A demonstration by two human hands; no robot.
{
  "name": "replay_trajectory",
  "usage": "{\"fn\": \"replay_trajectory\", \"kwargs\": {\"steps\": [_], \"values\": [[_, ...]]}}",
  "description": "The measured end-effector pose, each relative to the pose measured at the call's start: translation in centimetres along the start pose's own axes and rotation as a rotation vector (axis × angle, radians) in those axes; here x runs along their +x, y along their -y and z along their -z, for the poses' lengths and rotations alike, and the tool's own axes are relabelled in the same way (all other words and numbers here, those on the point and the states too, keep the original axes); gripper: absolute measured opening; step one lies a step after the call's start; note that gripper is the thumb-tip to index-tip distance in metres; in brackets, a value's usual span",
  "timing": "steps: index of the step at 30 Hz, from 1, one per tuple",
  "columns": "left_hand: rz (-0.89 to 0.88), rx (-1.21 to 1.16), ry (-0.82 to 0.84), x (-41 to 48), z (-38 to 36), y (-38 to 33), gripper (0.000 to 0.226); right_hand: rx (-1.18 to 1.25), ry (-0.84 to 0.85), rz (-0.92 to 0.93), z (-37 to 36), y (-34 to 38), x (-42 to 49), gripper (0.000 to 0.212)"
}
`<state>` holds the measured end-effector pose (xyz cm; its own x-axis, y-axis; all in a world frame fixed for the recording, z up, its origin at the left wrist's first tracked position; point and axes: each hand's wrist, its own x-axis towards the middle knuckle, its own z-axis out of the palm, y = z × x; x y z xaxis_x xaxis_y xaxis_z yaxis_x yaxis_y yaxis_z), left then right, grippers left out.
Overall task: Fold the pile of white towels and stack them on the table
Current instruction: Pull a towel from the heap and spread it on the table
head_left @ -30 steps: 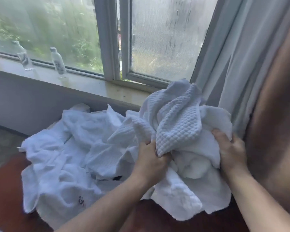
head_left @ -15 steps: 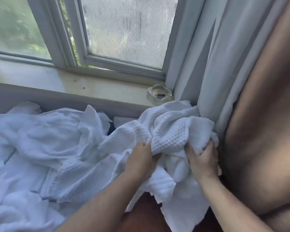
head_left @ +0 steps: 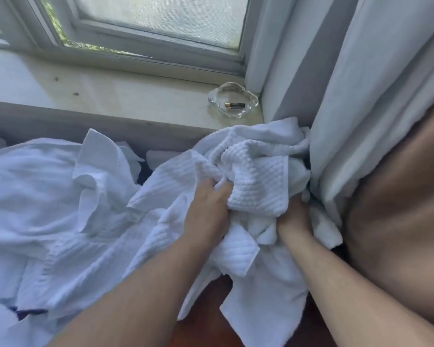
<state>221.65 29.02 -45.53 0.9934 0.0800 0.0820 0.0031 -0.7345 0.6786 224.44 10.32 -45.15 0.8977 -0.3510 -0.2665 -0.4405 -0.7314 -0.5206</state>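
Observation:
A bundle of crumpled white waffle-weave towels [head_left: 256, 171] is bunched at the right end of the table, pressed against the curtain. My left hand [head_left: 208, 209] grips the bundle from the left, its fingers buried in the folds. My right hand [head_left: 293, 217] grips it from the right and below, with the fingers hidden in the cloth. The rest of the white towel pile [head_left: 55, 201] spreads loosely over the left of the table. A strip of dark red-brown table [head_left: 206, 311] shows between my forearms.
A pale window sill [head_left: 98, 96] runs behind the pile, with a glass ashtray [head_left: 233, 100] holding a small battery near its right end. A white curtain [head_left: 348, 108] hangs at the right, beside a brown surface [head_left: 398, 209].
Both hands have carried the bundle lower and to the right, up against the curtain, and have come closer together. The view has swung right, so the bottles on the sill have dropped out of sight.

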Motion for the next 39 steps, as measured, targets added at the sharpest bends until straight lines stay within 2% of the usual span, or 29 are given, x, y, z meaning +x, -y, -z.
{"fn": "replay_trajectory", "kwargs": {"steps": [2,4,6,7,9,11,14,17,21,23,25,27,29,31,33,35,37,39], "values": [[-0.016,0.013,0.052,-0.2,1.0,-0.4,0.018,0.097,-0.034,-0.011,1.5,0.9,-1.0,0.038],[0.010,-0.107,0.140,-0.5,2.8,-0.7,0.018,0.305,-0.085,0.020,3.2,1.0,-3.3,0.031],[-0.005,-0.185,0.203,-1.6,4.8,-0.4,0.009,0.500,-0.158,0.061,4.9,0.7,-6.0,0.033],[-0.021,-0.205,0.220,-2.6,5.7,-0.1,0.010,0.492,-0.226,0.082,5.8,0.8,-7.4,0.036],[0.010,-0.193,0.215,-5.5,7.8,0.3,0.051,0.429,-0.394,0.156,7.0,1.3,-9.7,0.038],[0.090,-0.162,0.134,-8.8,10.1,1.4,0.069,0.364,-0.452,0.312,7.2,3.2,-12.0,0.037],[0.241,-0.117,-0.003,-13.1,13.7,4.9,0.060,0.351,-0.311,0.563,5.0,7.6,-15.4,0.036],[0.378,0.032,-0.158,-17.2,17.7,9.7,0.054,0.369,-0.096,0.695,0.5,11.7,-18.6,0.034],[0.678,0.189,-0.143,-22.2,21.4,15.7,0.083,0.277,0.327,0.647,-6.7,15.2,-21.2,0.044],[0.857,0.243,-0.092,-24.0,22.1,17.9,0.104,0.188,0.422,0.624,-9.9,16.8,-21.5,0.060],[0.939,0.339,-0.020,-24.7,22.2,19.8,0.118,-0.067,0.405,0.660,-12.9,18.7,-21.2,0.087],[0.937,0.462,0.063,-24.6,22.5,21.5,0.125,-0.389,0.341,0.730,-15.7,20.9,-21.2,0.107],[0.987,0.477,0.118,-24.2,23.1,23.4,0.129,-0.555,0.349,0.777,-18.4,23.3,-21.3,0.116],[1.058,0.380,0.130,-24.0,23.6,25.4,0.130,-0.579,0.454,0.730,-20.9,25.6,-21.4,0.119],[1.087,0.283,0.118,-24.2,23.6,27.0,0.127,-0.595,0.514,0.643,-23.1,26.9,-21.3,0.114],[1.057,0.306,0.101,-24.5,23.2,28.3,0.115,-0.644,0.442,0.624,-24.8,27.2,-21.1,0.097],[1.020,0.398,0.100,-24.8,22.4,28.8,0.097,-0.660,0.327,0.678,-25.7,26.7,-20.5,0.081],[0.975,0.486,0.082,-25.0,21.7,28.9,0.079,-0.638,0.282,0.749,-25.8,26.1,-19.6,0.069]]}}
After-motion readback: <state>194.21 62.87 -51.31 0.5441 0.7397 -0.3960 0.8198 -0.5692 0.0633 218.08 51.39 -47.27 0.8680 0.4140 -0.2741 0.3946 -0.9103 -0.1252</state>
